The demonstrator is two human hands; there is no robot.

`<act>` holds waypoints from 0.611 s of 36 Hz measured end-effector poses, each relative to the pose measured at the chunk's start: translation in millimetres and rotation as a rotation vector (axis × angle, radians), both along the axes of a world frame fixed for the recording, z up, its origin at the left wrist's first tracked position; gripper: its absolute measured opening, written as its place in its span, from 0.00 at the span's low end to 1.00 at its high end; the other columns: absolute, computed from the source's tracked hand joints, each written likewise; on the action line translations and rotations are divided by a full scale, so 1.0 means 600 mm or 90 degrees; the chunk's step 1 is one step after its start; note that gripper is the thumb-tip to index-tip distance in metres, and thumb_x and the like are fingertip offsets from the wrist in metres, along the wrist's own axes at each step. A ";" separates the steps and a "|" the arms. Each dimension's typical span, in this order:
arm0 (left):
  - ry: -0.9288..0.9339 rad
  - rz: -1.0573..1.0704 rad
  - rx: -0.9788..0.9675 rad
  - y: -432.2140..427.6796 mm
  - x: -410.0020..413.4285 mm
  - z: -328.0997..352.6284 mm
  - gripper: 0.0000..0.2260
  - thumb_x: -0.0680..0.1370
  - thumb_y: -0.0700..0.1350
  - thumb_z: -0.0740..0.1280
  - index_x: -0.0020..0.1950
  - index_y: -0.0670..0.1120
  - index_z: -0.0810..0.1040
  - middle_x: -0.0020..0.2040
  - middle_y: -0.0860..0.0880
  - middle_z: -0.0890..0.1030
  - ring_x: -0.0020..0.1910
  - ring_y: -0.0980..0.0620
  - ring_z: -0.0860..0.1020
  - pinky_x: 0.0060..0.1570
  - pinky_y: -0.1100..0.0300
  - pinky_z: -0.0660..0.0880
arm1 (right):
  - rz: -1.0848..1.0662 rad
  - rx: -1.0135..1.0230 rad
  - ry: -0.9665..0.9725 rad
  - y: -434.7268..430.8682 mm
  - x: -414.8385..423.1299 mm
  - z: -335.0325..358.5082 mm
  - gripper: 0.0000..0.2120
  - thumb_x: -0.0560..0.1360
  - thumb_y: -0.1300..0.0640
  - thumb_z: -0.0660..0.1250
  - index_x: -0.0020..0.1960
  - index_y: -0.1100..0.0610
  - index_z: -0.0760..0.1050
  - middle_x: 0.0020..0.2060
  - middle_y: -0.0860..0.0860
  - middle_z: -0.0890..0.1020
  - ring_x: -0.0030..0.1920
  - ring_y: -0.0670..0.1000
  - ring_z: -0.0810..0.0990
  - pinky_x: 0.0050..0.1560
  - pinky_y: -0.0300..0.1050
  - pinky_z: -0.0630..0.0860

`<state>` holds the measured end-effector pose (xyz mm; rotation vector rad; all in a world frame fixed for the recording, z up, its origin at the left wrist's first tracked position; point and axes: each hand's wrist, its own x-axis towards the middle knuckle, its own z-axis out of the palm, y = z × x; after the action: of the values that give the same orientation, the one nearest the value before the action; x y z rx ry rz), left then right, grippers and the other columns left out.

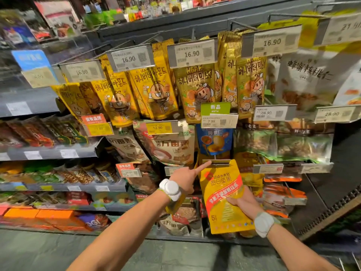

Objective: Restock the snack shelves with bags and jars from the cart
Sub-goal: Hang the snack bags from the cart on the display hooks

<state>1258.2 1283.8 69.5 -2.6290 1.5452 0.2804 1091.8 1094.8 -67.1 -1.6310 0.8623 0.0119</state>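
Observation:
My right hand [245, 207] grips a yellow snack bag [219, 182] with a red diagonal band by its lower right side, thumb on the front. The bag's top edge sits at a metal peg hook with a tag holder [217, 161] in the middle of the display. My left hand [183, 180] reaches to the same hook, its straight index finger touching the left end of the tag holder while the other fingers are curled in. More yellow bags [247, 165] hang behind and to the right of the held one.
Rows of yellow honey-butter nut bags [156, 90] hang above under 16.90 price tags. A blue bag [214, 141] hangs just over the hook. Beige bags [172, 147] hang left, green-edged nut bags [283, 145] right. Shelves of snacks [48, 137] fill the left; tiled floor [58, 251] lies below.

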 end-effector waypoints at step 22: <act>0.010 0.027 0.044 0.026 -0.018 -0.020 0.50 0.73 0.36 0.68 0.81 0.59 0.37 0.36 0.43 0.78 0.34 0.44 0.78 0.34 0.50 0.80 | -0.021 -0.185 0.222 0.022 0.028 0.005 0.55 0.70 0.40 0.76 0.80 0.60 0.45 0.77 0.61 0.56 0.78 0.62 0.52 0.74 0.57 0.58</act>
<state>1247.3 1299.3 57.6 -2.6142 1.4583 0.3510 1108.3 1108.0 -63.9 -1.9190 1.2018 0.1583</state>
